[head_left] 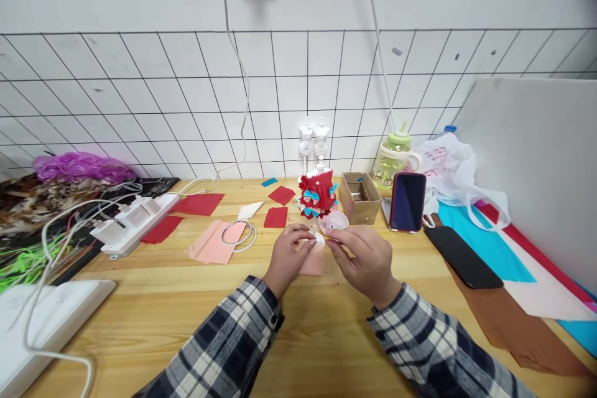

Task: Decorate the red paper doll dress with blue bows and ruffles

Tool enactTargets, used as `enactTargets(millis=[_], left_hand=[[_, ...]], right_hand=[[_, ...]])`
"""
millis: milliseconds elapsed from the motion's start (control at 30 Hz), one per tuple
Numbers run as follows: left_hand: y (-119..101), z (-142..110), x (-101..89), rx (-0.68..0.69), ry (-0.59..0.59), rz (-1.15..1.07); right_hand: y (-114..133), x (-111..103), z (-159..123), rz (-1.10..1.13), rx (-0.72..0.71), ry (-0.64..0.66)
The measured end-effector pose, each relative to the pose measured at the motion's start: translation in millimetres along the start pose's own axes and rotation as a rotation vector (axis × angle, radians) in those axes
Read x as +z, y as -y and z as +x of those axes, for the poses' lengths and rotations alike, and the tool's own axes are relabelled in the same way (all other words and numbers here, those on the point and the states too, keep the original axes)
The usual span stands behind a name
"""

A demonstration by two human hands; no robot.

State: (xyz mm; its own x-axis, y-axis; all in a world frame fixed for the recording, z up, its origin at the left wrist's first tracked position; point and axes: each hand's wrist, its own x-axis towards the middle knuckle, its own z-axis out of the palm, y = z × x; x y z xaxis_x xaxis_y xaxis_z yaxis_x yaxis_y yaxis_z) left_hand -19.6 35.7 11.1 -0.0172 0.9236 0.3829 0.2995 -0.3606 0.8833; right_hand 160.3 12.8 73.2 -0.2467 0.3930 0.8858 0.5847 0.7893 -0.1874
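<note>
A small red ruffled paper or fabric craft piece (pixel 318 193) with blue bows stands upright in front of me on a thin white stand with a round white base (pixel 319 239). My left hand (pixel 291 255) is closed in a pinch beside the stem; whether it touches the stem, I cannot tell. On the other side, my right hand (pixel 366 261) is pinched shut near a shallow pink bowl (pixel 336 221) of tiny pieces. Anything between the fingertips of either hand is too small to make out. A pink sheet (pixel 311 265) lies flat under the base.
Red squares (pixel 275 217), pink sheets (pixel 212 245) and a coiled white cable (pixel 240 236) lie to the left, beyond them a power strip (pixel 135 224). A cardboard box (pixel 360 198), a propped phone (pixel 407 202), a green-lidded bottle (pixel 394 158) and a black phone (pixel 463 256) are right.
</note>
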Motion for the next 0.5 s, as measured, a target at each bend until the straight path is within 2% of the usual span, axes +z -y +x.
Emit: enactTargets(millis=[100, 200, 333, 500], left_hand=[[-15.0, -13.9, 4.9, -0.37, -0.036, -0.464], [-27.0, -27.1, 8.8, -0.592, 0.027, -0.797], [-33.4, -35.7, 11.4, -0.697, 0.058, -0.99], [-33.2, -37.8, 12.7, -0.754, 0.034, -1.096]], right_hand=[[0.9, 8.6, -21.1, 0.093, 0.148, 0.046], [3.8, 14.3, -29.2, 0.172, 0.209, 0.138], [6.2, 15.4, -29.7, 0.196, 0.254, 0.204], [4.9, 14.6, -31.8, 0.222, 0.284, 0.228]])
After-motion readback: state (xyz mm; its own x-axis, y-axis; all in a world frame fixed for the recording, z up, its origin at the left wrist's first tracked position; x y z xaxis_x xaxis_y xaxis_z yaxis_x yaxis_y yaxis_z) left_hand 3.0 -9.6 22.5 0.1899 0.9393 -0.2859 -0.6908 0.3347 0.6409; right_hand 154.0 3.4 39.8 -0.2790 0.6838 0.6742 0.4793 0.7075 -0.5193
